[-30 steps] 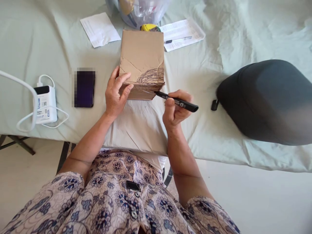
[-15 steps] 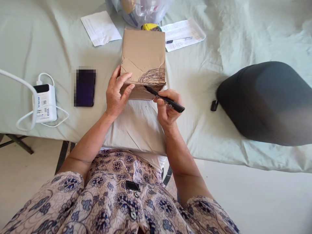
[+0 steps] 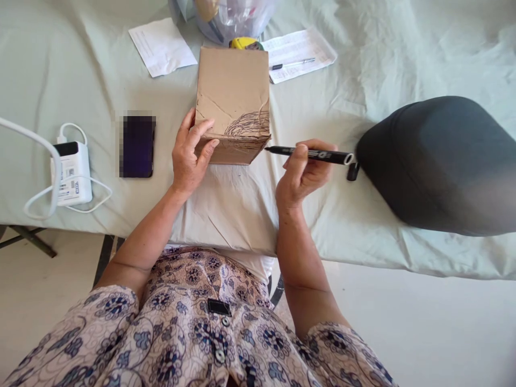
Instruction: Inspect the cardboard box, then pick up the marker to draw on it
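A brown cardboard box (image 3: 231, 80) sits in front of me, with dark scribbled lines (image 3: 248, 123) across its top's near right corner and onto the front face. My left hand (image 3: 188, 161) grips the box's near left corner, fingers on the top and left side, thumb against the front. In my right hand (image 3: 302, 177) is an uncapped black marker (image 3: 324, 155), held nearly level. Its tip points left, just beside the box's right near corner; whether it touches the cardboard, I cannot tell. The marker cap (image 3: 352, 171) is on the cloth beyond the marker's back end.
A large dark rounded object (image 3: 439, 166) takes up the right side. To the left are a phone (image 3: 137, 146) and a white power bank (image 3: 74, 180) with a cable. Behind the box are papers (image 3: 161, 47), a pen (image 3: 294, 63), a yellow tape measure (image 3: 245, 42) and a clear bag (image 3: 237, 19).
My right hand has moved right, taking the marker's tip from the box's front edge to beside its right corner. The marker has turned closer to level. My left hand keeps its hold.
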The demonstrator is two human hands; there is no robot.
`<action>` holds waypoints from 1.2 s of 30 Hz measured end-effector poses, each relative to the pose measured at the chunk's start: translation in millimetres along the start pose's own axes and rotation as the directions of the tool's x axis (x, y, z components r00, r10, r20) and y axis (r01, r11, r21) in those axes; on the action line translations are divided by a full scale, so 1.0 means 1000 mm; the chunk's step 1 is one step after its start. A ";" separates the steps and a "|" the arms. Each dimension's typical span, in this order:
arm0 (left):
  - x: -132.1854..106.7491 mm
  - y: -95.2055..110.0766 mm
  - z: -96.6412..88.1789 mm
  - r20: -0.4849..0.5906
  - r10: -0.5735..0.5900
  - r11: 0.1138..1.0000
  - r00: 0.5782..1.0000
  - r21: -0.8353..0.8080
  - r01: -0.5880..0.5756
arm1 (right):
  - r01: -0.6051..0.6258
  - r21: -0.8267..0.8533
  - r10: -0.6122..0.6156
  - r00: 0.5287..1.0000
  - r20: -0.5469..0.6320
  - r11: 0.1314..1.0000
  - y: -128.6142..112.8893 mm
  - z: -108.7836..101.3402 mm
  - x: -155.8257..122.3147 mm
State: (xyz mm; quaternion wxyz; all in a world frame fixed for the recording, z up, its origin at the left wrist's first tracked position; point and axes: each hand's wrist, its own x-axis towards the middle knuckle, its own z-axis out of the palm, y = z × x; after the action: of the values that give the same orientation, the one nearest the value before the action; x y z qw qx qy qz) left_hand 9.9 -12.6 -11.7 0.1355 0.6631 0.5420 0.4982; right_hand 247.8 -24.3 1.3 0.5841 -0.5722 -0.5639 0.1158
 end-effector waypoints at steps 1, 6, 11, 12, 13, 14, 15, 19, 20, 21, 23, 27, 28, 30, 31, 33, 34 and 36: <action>0.000 0.000 0.000 -0.001 0.002 1.000 1.000 0.000 -0.002 | 0.027 0.033 -0.028 0.999 0.021 0.999 0.000 0.001 -0.003; 0.000 -0.001 0.001 -0.007 0.008 1.000 1.000 0.006 -0.008 | 0.081 0.139 -0.082 0.997 0.003 0.987 -0.009 0.012 -0.009; 0.000 -0.005 0.002 -0.002 0.002 1.000 1.000 -0.018 -0.002 | 0.228 0.201 -0.166 0.945 -0.281 0.953 -0.011 0.013 0.006; 0.000 -0.007 0.002 -0.010 0.004 1.000 1.000 -0.015 -0.004 | 0.208 0.151 -0.154 0.939 -0.307 0.967 -0.008 0.012 0.009; 0.000 -0.009 0.002 -0.020 0.006 1.000 1.000 -0.011 -0.006 | 0.172 0.094 -0.136 0.943 -0.305 0.981 -0.004 0.009 0.013; 0.000 -0.011 0.002 -0.029 0.009 1.000 1.000 -0.008 -0.009 | 0.128 0.046 -0.111 0.958 -0.263 0.991 0.002 0.007 0.016; 0.000 -0.013 0.003 -0.035 0.010 1.000 0.999 -0.009 -0.010 | 0.094 0.008 -0.090 0.976 -0.196 0.996 0.008 0.005 0.019; 0.000 -0.013 0.006 -0.036 0.000 1.000 0.999 -0.009 0.000 | -0.005 -0.198 0.030 0.992 0.124 0.980 0.040 0.002 0.024; -0.001 -0.011 0.007 -0.034 -0.004 1.000 0.999 -0.009 0.004 | -0.018 -0.244 0.062 0.983 0.171 0.970 0.047 0.003 0.024; 0.000 -0.009 0.007 -0.031 -0.007 1.000 0.999 -0.019 0.007 | -0.024 -0.293 0.086 0.976 0.202 0.956 0.054 0.005 0.024; 0.002 -0.008 0.006 -0.055 -0.008 0.998 0.998 -0.066 0.005 | -0.032 -0.397 0.128 0.967 0.219 0.917 0.064 0.008 0.022; 0.014 -0.031 -0.017 -0.168 -0.042 0.999 0.985 -0.009 0.042 | -0.051 -0.573 0.210 0.954 0.215 0.818 0.068 0.011 0.020; 0.017 -0.042 -0.026 -0.197 -0.053 0.997 0.979 0.041 0.063 | -0.052 -0.596 0.229 0.947 0.224 0.801 0.066 0.011 0.020; 0.022 -0.065 -0.048 -0.274 -0.111 0.987 0.955 0.085 0.139 | -0.055 -0.622 0.261 0.934 0.245 0.781 0.062 0.010 0.020; 0.023 -0.075 -0.059 -0.299 -0.146 0.979 0.943 0.097 0.182 | -0.057 -0.628 0.273 0.928 0.253 0.776 0.060 0.009 0.020; 0.023 -0.088 -0.078 -0.353 -0.235 0.953 0.906 0.100 0.286 | -0.062 -0.627 0.288 0.920 0.265 0.776 0.055 0.008 0.021; 0.022 -0.091 -0.085 -0.376 -0.296 0.927 0.878 0.109 0.359 | -0.065 -0.624 0.292 0.918 0.268 0.779 0.053 0.008 0.021; 0.021 -0.088 -0.097 -0.383 -0.426 0.834 0.820 0.184 0.520 | -0.077 -0.615 0.298 0.917 0.265 0.785 0.050 0.008 0.022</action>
State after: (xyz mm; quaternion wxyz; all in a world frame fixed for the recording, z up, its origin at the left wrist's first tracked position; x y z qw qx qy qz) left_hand -121.8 3.4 -19.4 0.0691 0.4264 0.7703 0.4690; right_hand 274.1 12.7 -29.3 0.2520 -0.7497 -0.6050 0.0916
